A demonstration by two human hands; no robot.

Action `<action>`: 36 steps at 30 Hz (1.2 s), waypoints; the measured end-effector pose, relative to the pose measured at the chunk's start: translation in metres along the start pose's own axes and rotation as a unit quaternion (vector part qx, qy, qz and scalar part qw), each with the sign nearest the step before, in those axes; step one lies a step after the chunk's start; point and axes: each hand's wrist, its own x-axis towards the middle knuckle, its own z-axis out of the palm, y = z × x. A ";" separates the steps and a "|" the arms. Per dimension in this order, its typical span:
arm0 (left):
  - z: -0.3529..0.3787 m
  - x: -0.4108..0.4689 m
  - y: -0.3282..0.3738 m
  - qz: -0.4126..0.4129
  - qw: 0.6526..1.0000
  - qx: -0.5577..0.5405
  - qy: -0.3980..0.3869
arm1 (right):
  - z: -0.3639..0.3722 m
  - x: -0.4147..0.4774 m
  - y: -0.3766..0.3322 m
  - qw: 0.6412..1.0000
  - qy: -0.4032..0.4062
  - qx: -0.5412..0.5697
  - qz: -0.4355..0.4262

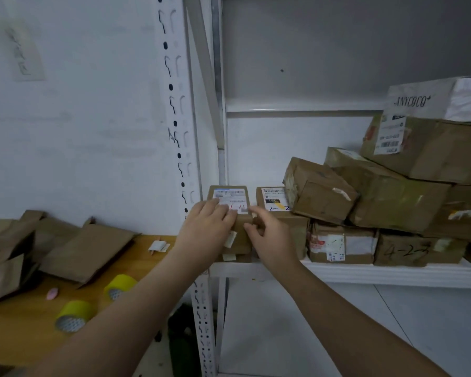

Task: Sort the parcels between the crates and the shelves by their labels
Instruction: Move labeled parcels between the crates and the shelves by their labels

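A small brown parcel [235, 197] with a white label marked in red stands at the left end of the white shelf [392, 273]. My left hand [206, 227] lies flat on its front and top, fingers over the label. My right hand [267, 235] is at the parcel's right side, fingers apart, touching or nearly touching it. Right beside it stands a second labelled parcel [272, 201] marked "2-2". Further right, brown cartons [386, 197] are piled up, one marked "4-2-3" [408, 251], with a white "ANYCOCO" box [433, 100] on top.
A white perforated shelf upright [178, 148] stands just left of the parcel. Left of it, a wooden table [19, 330] carries flat brown paper bags [87, 251], two yellow tape rolls [74, 315] and a small pink item [52, 293]. White floor lies below the shelf.
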 end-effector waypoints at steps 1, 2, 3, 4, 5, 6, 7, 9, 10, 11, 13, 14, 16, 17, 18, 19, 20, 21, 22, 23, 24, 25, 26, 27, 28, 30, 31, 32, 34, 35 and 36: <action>0.005 -0.002 0.000 0.011 1.000 0.019 -0.005 | 0.003 0.000 0.002 0.999 0.001 -0.032 -0.004; 0.009 -0.004 0.000 0.009 1.000 0.025 -0.003 | 0.005 -0.001 0.004 0.999 0.002 -0.048 -0.009; 0.013 -0.004 0.000 0.005 1.000 0.019 0.001 | 0.007 -0.001 0.005 0.998 0.005 -0.059 -0.013; 0.018 -0.003 0.000 0.005 1.000 0.006 -0.002 | 0.008 0.000 0.004 0.997 0.009 -0.070 -0.017; 0.021 -0.001 0.000 0.007 1.000 -0.006 -0.007 | 0.009 0.002 0.004 0.996 0.012 -0.083 -0.023; 0.024 0.001 -0.001 0.010 1.000 -0.011 -0.008 | 0.010 0.004 0.003 0.995 0.015 -0.098 -0.029; 0.025 0.005 -0.003 0.011 1.000 -0.011 -0.003 | 0.011 0.006 0.003 0.993 0.016 -0.114 -0.037; 0.026 0.013 -0.005 0.008 1.000 -0.011 -0.005 | 0.011 0.010 0.003 0.990 0.010 -0.131 -0.048; 0.027 0.018 -0.006 0.008 1.000 -0.013 -0.012 | 0.010 0.011 0.003 0.991 0.003 -0.126 -0.049; 0.028 0.023 -0.006 0.008 1.000 -0.015 -0.019 | 0.009 0.012 0.003 0.993 -0.006 -0.112 -0.045; 0.030 0.034 -0.005 0.007 0.999 -0.019 -0.025 | 0.004 0.010 0.004 0.996 -0.020 -0.082 -0.036; 0.031 0.038 -0.004 0.005 0.999 -0.023 -0.027 | -0.001 0.009 0.005 0.996 -0.019 -0.078 -0.039; 0.032 0.042 -0.003 -0.009 0.999 -0.037 -0.029 | -0.012 0.005 0.008 0.994 -0.001 -0.091 -0.066; 0.033 0.041 -0.002 -0.018 0.998 -0.044 -0.029 | -0.019 0.002 0.009 0.990 0.016 -0.106 -0.086; 0.034 0.041 0.000 -0.027 0.998 -0.047 -0.026 | -0.027 0.000 0.010 0.985 0.037 -0.131 -0.108; 0.033 0.040 0.002 -0.038 0.998 -0.046 -0.017 | -0.036 -0.001 0.012 0.976 0.059 -0.161 -0.131; 0.032 0.040 0.006 -0.047 0.998 -0.051 -0.005 | -0.044 -0.003 0.014 0.967 0.079 -0.187 -0.154; 0.029 0.040 0.012 -0.052 0.996 -0.067 0.010 | -0.053 -0.003 0.017 0.959 0.098 -0.203 -0.170; 0.025 0.041 0.020 -0.047 0.994 -0.093 0.026 | -0.063 -0.004 0.020 0.954 0.113 -0.211 -0.179; 0.020 0.042 0.029 -0.033 0.990 -0.126 0.046 | -0.073 -0.005 0.023 0.951 0.124 -0.215 -0.184; 0.014 0.043 0.039 -0.016 0.984 -0.164 0.071 | -0.083 -0.005 0.026 0.948 0.133 -0.223 -0.185; 0.010 0.045 0.048 -0.003 0.974 -0.206 0.093 | -0.093 -0.005 0.028 0.944 0.138 -0.237 -0.184; 0.007 0.046 0.058 0.000 0.963 -0.247 0.105 | -0.101 -0.005 0.031 0.937 0.140 -0.263 -0.181; 0.006 0.048 0.066 -0.005 0.954 -0.281 0.108 | -0.107 -0.004 0.034 0.928 0.137 -0.298 -0.179; 0.006 0.051 0.072 -0.011 0.947 -0.304 0.106 | -0.112 -0.001 0.036 0.914 0.130 -0.341 -0.177; 0.009 0.057 0.080 -0.023 0.944 -0.314 0.097 | -0.117 0.006 0.040 0.880 0.089 -0.435 -0.169; 0.012 0.060 0.083 -0.025 0.948 -0.302 0.093 | -0.118 0.010 0.042 0.860 0.054 -0.483 -0.158; 0.016 0.062 0.084 -0.025 0.953 -0.287 0.090 | -0.118 0.015 0.044 0.838 0.021 -0.526 -0.145; 0.024 0.065 0.085 -0.025 0.960 -0.266 0.084 | -0.117 0.028 0.050 0.811 -0.006 -0.572 -0.127; 0.026 0.066 0.086 -0.025 0.962 -0.260 0.078 | -0.115 0.035 0.051 0.806 -0.008 -0.579 -0.123; 0.029 0.066 0.088 -0.024 0.963 -0.257 0.073 | -0.112 0.040 0.052 0.803 -0.011 -0.583 -0.122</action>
